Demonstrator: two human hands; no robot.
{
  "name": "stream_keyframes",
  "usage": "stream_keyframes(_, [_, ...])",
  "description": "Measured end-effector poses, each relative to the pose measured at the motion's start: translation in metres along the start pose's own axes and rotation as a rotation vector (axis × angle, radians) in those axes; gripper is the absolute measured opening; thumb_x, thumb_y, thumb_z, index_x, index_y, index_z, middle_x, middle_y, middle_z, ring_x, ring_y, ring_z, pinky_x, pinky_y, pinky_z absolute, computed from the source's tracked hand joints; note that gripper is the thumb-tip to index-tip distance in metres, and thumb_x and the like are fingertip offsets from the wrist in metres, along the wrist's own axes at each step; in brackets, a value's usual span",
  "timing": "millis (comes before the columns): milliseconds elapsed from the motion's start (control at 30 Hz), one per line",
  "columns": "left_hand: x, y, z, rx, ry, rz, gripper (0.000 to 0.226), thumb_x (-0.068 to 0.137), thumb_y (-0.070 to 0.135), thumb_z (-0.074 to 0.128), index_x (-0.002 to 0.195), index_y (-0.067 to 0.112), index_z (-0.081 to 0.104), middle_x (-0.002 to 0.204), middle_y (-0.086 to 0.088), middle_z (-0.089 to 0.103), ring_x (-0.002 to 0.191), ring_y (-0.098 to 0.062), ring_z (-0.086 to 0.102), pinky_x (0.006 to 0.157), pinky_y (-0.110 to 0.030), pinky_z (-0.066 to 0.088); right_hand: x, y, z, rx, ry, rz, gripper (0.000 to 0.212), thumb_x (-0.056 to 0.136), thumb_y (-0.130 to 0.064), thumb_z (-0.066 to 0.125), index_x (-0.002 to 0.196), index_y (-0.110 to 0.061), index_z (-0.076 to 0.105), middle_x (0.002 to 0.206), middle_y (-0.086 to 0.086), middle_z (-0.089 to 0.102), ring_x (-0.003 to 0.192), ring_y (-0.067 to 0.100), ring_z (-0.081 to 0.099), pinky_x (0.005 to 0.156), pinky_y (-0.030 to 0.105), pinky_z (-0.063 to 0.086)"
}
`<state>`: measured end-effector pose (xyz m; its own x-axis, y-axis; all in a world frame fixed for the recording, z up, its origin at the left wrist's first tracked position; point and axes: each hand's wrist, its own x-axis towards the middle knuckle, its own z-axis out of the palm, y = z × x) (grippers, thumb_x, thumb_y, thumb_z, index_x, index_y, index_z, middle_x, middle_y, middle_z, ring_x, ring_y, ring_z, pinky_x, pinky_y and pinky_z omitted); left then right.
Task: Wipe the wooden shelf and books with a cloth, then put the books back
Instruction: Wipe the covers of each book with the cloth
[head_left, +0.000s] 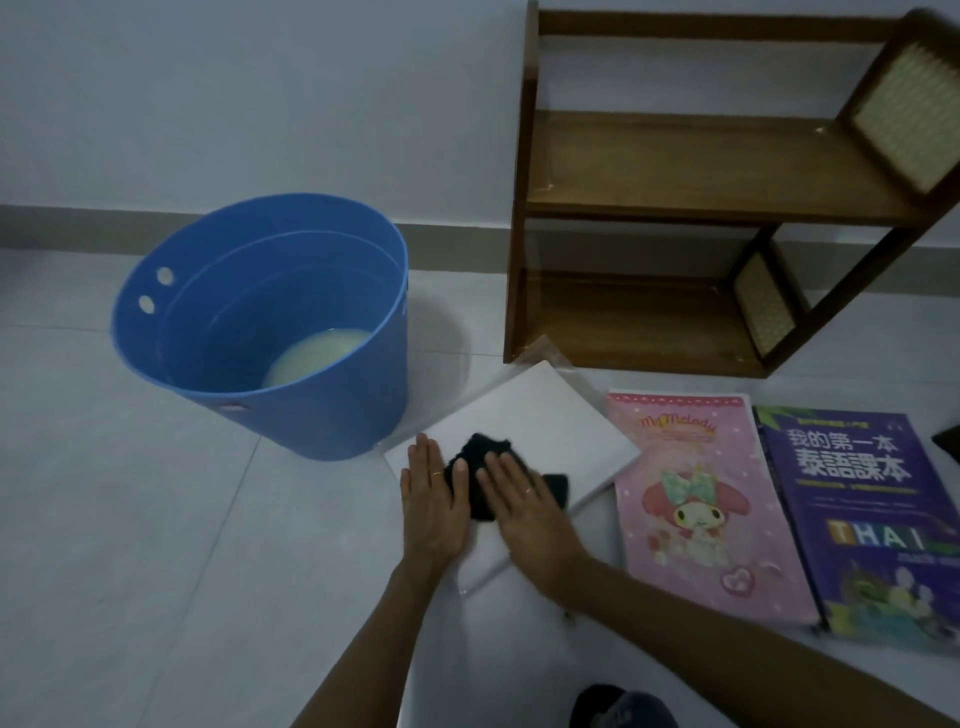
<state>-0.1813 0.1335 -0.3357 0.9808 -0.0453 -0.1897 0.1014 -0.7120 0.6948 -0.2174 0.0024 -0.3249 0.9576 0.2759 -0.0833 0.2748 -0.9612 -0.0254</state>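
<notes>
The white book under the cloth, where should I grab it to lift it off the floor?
Probably by the near right edge of the white book: it lies flat and angled, that edge faces you with its thickness showing, and the pink book crowds its right corner. Slide fingers under there.

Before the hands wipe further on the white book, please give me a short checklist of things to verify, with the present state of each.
1. Dark cloth lies on the white book: ok.
2. Left hand rests flat on the book: ok.
3. Right hand presses the cloth: ok.
4. Wooden shelf holds no books: ok.
5. Pink book and purple book lie apart from the wiping: ok.
6. Cloth is damp: cannot tell.
</notes>
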Motion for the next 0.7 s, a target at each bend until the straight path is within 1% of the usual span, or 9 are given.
stream_keyframes(33, [0.001, -0.001, 0.000, 0.016, -0.012, -0.007, 0.064, 0.098, 0.043, 0.017, 0.150, 0.011, -0.003, 0.159, -0.002, -0.008, 0.146, -0.011, -0.008, 0.117, -0.029, -0.010, 0.002, 0.018, -0.009, -0.033, -0.002, 0.055, 0.080, 0.054, -0.007, 0.085, 0.128, -0.001, 0.055, 0.137, 0.018, 0.051, 0.129, 0.031, 0.047, 0.104, 0.046, 0.039])
stream_keyframes(133, [0.003, -0.001, -0.001, 0.074, -0.048, -0.032, 0.072, 0.097, 0.050, 0.022, 0.150, 0.012, -0.007, 0.159, 0.000, -0.012, 0.146, -0.012, -0.011, 0.118, -0.031, -0.010, 0.003, 0.079, -0.027, -0.161, -0.074, 0.177, 0.074, 0.090, -0.001, 0.047, 0.150, -0.004, 0.003, 0.157, 0.019, -0.004, 0.145, 0.032, -0.006, 0.114, 0.045, -0.003])
stream_keyframes(167, [0.004, 0.000, -0.003, 0.104, -0.066, -0.041, 0.077, 0.095, 0.055, 0.024, 0.150, 0.012, -0.008, 0.158, -0.001, -0.014, 0.146, -0.014, -0.012, 0.117, -0.032, -0.010, 0.003, 0.094, -0.035, -0.174, -0.141, 0.224, 0.073, 0.093, -0.001, 0.040, 0.150, -0.005, -0.006, 0.157, 0.017, -0.012, 0.145, 0.031, -0.012, 0.114, 0.044, -0.007])
stream_keyframes(300, [0.000, 0.018, -0.007, 0.226, -0.136, -0.074, 0.105, 0.081, 0.075, 0.034, 0.149, 0.008, -0.010, 0.156, -0.011, -0.022, 0.144, -0.024, -0.019, 0.117, -0.038, -0.010, -0.002, 0.129, -0.055, -0.129, -0.266, 0.378, 0.093, 0.086, -0.006, 0.062, 0.149, -0.002, -0.005, 0.158, 0.018, -0.005, 0.146, 0.033, 0.002, 0.117, 0.045, 0.010])
stream_keyframes(433, [-0.027, 0.052, 0.009, 0.473, -0.133, 0.284, 0.107, 0.077, 0.074, 0.044, 0.149, 0.017, -0.011, 0.153, -0.010, -0.028, 0.142, -0.025, -0.024, 0.115, -0.040, -0.006, -0.015, 0.136, -0.063, -0.028, -0.315, 0.437, 0.109, 0.074, -0.012, 0.076, 0.150, -0.001, -0.001, 0.158, 0.017, 0.002, 0.145, 0.031, 0.011, 0.115, 0.042, 0.026])
stream_keyframes(533, [-0.033, 0.072, 0.029, 0.659, -0.231, 0.381, 0.081, 0.089, 0.041, 0.052, 0.150, 0.012, 0.007, 0.158, -0.015, -0.004, 0.146, -0.032, -0.001, 0.116, -0.047, 0.013, -0.021, 0.135, -0.062, 0.015, -0.294, 0.443, 0.095, 0.082, -0.006, 0.066, 0.150, -0.002, 0.000, 0.158, 0.017, 0.003, 0.145, 0.031, 0.011, 0.114, 0.042, 0.028])
stream_keyframes(600, [-0.030, 0.084, 0.038, 0.765, -0.267, 0.366, 0.072, 0.088, 0.031, 0.058, 0.146, 0.004, 0.023, 0.151, -0.028, 0.021, 0.138, -0.044, 0.024, 0.106, -0.052, 0.035, -0.023, 0.134, -0.061, 0.071, -0.255, 0.475, 0.085, 0.087, -0.004, 0.059, 0.150, -0.001, 0.003, 0.158, 0.017, 0.007, 0.144, 0.032, 0.013, 0.114, 0.042, 0.028])
stream_keyframes(667, [-0.027, 0.089, 0.045, 0.916, -0.310, 0.367, 0.077, 0.061, 0.032, 0.086, 0.124, -0.001, 0.057, 0.120, -0.037, 0.055, 0.105, -0.052, 0.057, 0.069, -0.056, 0.055, -0.023, 0.133, -0.062, 0.131, -0.226, 0.507, 0.076, 0.091, -0.005, 0.053, 0.150, 0.000, 0.006, 0.157, 0.019, 0.011, 0.143, 0.034, 0.015, 0.113, 0.040, 0.028])
stream_keyframes(700, [-0.027, 0.090, 0.048, 0.956, -0.307, 0.356, 0.077, 0.045, 0.031, 0.093, 0.111, 0.000, 0.066, 0.105, -0.035, 0.063, 0.089, -0.050, 0.064, 0.054, -0.055, 0.055, -0.023, 0.132, -0.062, 0.151, -0.215, 0.517, 0.074, 0.092, -0.007, 0.053, 0.150, 0.001, 0.007, 0.156, 0.020, 0.012, 0.143, 0.035, 0.016, 0.113, 0.040, 0.028])
